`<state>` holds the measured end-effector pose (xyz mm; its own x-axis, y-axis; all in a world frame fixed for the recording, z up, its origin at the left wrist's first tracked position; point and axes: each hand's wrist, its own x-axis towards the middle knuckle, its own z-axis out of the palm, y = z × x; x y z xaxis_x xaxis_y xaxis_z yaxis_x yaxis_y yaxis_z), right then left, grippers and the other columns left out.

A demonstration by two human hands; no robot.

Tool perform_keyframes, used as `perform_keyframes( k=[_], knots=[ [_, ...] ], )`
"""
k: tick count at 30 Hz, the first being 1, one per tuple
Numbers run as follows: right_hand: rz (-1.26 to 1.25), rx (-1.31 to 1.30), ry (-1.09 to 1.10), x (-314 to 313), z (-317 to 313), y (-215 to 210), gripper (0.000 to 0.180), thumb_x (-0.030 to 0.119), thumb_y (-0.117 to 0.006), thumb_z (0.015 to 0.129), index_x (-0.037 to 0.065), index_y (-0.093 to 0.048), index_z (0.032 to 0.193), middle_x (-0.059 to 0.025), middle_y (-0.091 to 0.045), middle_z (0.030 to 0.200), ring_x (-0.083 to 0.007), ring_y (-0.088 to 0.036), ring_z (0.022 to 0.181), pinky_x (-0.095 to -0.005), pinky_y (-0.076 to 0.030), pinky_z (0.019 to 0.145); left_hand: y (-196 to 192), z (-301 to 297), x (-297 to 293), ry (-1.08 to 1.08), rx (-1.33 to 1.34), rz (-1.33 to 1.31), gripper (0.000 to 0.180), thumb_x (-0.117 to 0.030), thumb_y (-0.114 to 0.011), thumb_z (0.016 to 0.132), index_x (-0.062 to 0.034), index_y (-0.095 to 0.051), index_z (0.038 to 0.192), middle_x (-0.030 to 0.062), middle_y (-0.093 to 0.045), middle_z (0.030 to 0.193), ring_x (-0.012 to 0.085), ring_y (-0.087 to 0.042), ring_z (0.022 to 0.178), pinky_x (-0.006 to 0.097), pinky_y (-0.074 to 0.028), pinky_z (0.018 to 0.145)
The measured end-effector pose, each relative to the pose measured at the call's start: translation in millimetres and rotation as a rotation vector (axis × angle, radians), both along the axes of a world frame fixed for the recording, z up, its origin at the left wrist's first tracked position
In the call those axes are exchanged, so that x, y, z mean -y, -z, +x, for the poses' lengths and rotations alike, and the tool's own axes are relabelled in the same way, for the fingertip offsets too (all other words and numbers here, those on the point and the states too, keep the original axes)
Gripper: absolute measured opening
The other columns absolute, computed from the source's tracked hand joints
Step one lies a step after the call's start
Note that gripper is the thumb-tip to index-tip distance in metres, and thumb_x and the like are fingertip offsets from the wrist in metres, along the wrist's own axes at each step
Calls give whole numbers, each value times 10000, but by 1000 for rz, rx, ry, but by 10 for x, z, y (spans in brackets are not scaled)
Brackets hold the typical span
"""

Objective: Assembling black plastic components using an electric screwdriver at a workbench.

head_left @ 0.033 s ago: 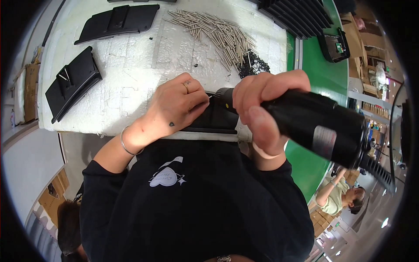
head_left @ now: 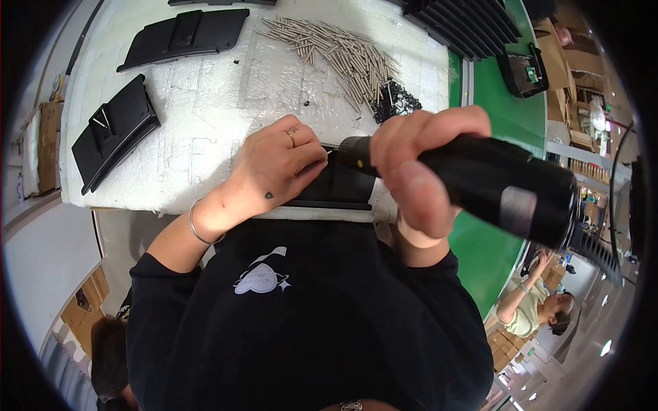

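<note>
My right hand [head_left: 425, 161] is wrapped round a black corded electric screwdriver [head_left: 497, 181], held tilted so its nose points left toward my left hand. My left hand [head_left: 277, 161] has its fingers bent and pinched together beside that nose. A short bit of pale metal shows between fingertips and nose; what the fingers hold is hidden. Under both hands a black plastic panel [head_left: 346, 188] lies along the table's near edge, partly covered by them. Beyond the hands are a heap of thin metal rods [head_left: 343, 55] and a pile of small black screws [head_left: 395, 101].
Similar black panels lie at the far left [head_left: 181, 38] and left [head_left: 113, 133] of the white padded table [head_left: 199, 116]; two metal rods rest on the left one. A stack of black parts [head_left: 466, 27] stands far right. A person [head_left: 538, 305] is at lower right.
The screwdriver's rear end has swung slightly up and to the right, and my right hand has shifted a little with it. My left hand stays in place.
</note>
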<state>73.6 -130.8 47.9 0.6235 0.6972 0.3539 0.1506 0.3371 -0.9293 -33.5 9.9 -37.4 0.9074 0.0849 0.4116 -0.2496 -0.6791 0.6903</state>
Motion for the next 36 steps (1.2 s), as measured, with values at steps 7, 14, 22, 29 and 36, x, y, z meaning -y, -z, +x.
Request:
perform_keyframes(
  k=[7,14,22,29,36],
  knots=[
    [315,-74,260,34,458,133,267,-33,-521,745,17,-457,1000,-69,-507,657,-138,-434,474,-311,-428,491,-389,-184,42,18,-59,72,524,-225,-819,591,-57,-635,1052,127,-584,1070,334,-544,1005,408,-470,851],
    [277,-160,338,-19,448,238,255,-39,-522,734,7,-458,976,-71,-503,648,-138,-437,474,-302,-436,498,-352,-385,45,52,-316,282,677,-279,-815,601,-80,-570,1200,171,-546,1208,379,-501,1134,435,-440,936],
    [437,-29,66,235,304,-120,326,83,-525,774,48,-429,1084,-39,-437,591,-136,-414,476,-309,-387,537,-627,34,-418,312,-500,-4,312,-257,-678,833,-63,-676,1077,162,-660,707,332,-624,591,371,-486,595],
    [512,96,-78,409,232,-382,370,62,-538,796,59,-416,1145,-33,-471,625,-142,-452,492,-312,-395,571,-203,280,-510,259,-191,131,217,-239,-653,848,-65,-687,973,88,-651,863,276,-599,818,353,-487,729],
    [430,81,-86,381,120,-457,296,109,-529,783,65,-472,1069,21,-492,645,-74,-455,532,-257,-357,589,-378,336,-58,157,188,-22,263,-112,-779,694,-48,-679,928,65,-656,940,258,-597,913,340,-506,765]
  ],
)
